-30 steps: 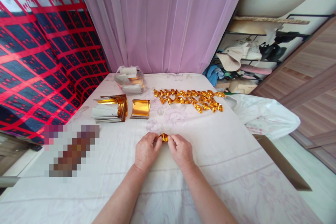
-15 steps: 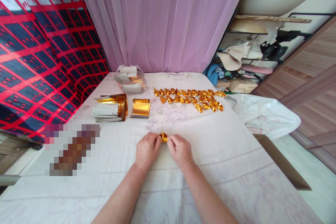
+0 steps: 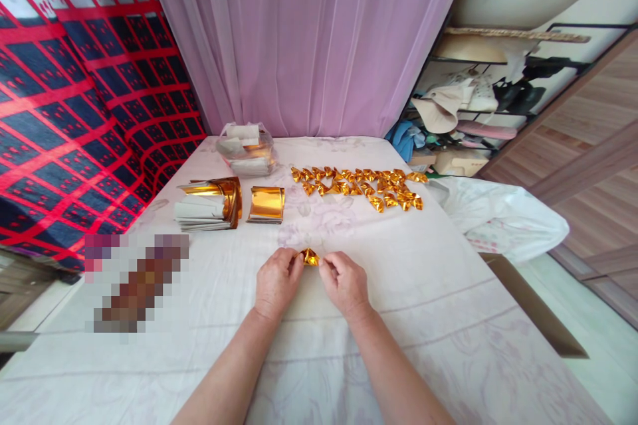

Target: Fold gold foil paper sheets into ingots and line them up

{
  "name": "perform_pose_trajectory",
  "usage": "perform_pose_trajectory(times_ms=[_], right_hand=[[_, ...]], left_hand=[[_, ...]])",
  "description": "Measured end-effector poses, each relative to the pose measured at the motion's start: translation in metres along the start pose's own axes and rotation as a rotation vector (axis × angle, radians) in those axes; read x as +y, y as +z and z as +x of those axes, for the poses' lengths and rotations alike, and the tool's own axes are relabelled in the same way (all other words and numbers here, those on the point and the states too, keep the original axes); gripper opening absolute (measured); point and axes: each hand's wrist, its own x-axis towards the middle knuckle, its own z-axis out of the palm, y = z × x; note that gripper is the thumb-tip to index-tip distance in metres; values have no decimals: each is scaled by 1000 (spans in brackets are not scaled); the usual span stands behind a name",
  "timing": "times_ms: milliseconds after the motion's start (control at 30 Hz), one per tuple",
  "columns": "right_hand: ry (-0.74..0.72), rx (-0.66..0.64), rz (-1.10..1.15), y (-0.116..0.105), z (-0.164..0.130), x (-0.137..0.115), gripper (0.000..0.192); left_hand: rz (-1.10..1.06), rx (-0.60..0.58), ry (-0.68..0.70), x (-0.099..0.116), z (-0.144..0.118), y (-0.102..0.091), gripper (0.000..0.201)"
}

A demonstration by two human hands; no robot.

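Note:
A small folded piece of gold foil paper (image 3: 310, 257) sits between my two hands, just above the white cloth. My left hand (image 3: 276, 281) pinches its left end with thumb and fingertips. My right hand (image 3: 343, 283) pinches its right end the same way. Both hands rest low over the middle of the table, knuckles up. Most of the foil piece is hidden by my fingers.
Several finished gold folded pieces (image 3: 363, 186) lie in rows at the far side. A stack of gold sheets (image 3: 209, 204) and a loose gold sheet (image 3: 267, 204) lie at the left. A clear bag of paper (image 3: 246, 148) stands behind them. A white plastic bag (image 3: 498, 219) hangs off the right edge.
My hands have shifted slightly up and apart, and the gold piece now shows a little wider between my fingertips. Nothing else on the table has moved.

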Motion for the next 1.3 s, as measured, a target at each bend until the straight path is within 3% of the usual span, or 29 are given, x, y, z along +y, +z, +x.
perform_pose_trajectory(times_ms=[367,633,767,967,1100,1300], right_hand=[[-43,-79,16,-4,0,2,26],[18,90,-90,-4,2,9,31],[60,160,-161,-12,17,19,31],[281,120,-413,-30,64,46,24],[454,48,-574,-34,87,62,26],[553,35,-617,-33,97,76,28]], left_hand=[[-65,9,-14,-1,1,-1,17],[-258,68,-72,-10,4,3,27],[-322,111,-99,-17,6,6,34],[-617,208,-221,-24,9,9,38],[-661,191,-233,-24,9,11,36],[-672,173,-218,-24,8,12,36]])
